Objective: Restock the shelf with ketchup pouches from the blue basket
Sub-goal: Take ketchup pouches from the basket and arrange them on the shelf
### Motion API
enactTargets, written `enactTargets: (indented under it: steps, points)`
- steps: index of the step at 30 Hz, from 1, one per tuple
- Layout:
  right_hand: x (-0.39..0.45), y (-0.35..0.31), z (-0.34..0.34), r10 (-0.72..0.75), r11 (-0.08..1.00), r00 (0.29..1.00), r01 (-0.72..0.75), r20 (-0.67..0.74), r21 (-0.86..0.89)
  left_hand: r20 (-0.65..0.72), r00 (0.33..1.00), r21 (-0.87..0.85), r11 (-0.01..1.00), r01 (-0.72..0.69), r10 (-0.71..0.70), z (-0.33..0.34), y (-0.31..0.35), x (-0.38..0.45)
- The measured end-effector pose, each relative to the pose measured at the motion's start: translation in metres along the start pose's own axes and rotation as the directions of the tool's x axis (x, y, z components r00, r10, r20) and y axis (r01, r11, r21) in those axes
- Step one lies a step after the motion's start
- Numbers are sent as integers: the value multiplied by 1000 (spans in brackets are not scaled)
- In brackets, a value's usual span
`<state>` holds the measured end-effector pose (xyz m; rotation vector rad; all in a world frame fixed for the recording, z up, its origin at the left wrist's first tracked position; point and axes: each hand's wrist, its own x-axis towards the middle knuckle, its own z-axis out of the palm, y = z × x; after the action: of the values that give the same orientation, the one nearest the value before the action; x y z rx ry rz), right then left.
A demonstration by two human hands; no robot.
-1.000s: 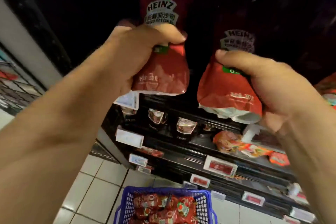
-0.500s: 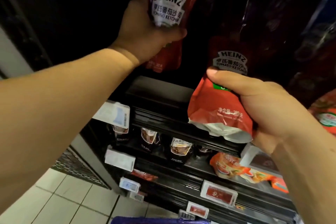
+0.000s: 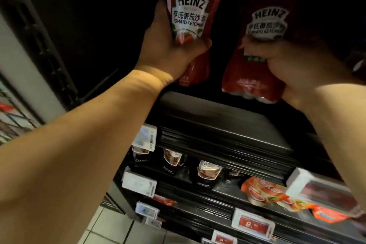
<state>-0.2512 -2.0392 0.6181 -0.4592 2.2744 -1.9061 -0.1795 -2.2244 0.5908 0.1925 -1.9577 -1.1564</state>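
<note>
My left hand [image 3: 168,49] grips a red Heinz ketchup pouch [image 3: 190,2] upright, raised over the dark upper shelf [image 3: 217,117]. My right hand [image 3: 287,65] grips a second red ketchup pouch [image 3: 263,25] beside it, a little lower and to the right, its bottom edge just above the shelf. Both pouches reach up into the dark shelf bay. The blue basket is out of view.
Below the upper shelf stand dark sauce bottles [image 3: 208,172] and orange sauce packets [image 3: 263,192] on lower shelves. White price tags [image 3: 144,138] hang on the shelf edges. Pale floor tiles [image 3: 111,226] show at the bottom left.
Both hands have risen with their pouches toward the upper shelf, the right one up beside the left. The view tilted up, and the blue basket dropped out of sight.
</note>
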Motion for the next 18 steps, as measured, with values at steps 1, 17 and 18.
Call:
enactTargets:
  steps: [1,17,18]
  points:
    - [6,-1,0,-41,999,999,41,-14,31,1,1000,2,1000,-12,12,1,0,0]
    - [79,64,15,-411,879,867,295,-282,-376,64,997,425,902,-75,53,-12,-11,12]
    - [82,65,15,-394,883,874,274,-285,-382,69,997,425,903,-59,32,-11,-14,18]
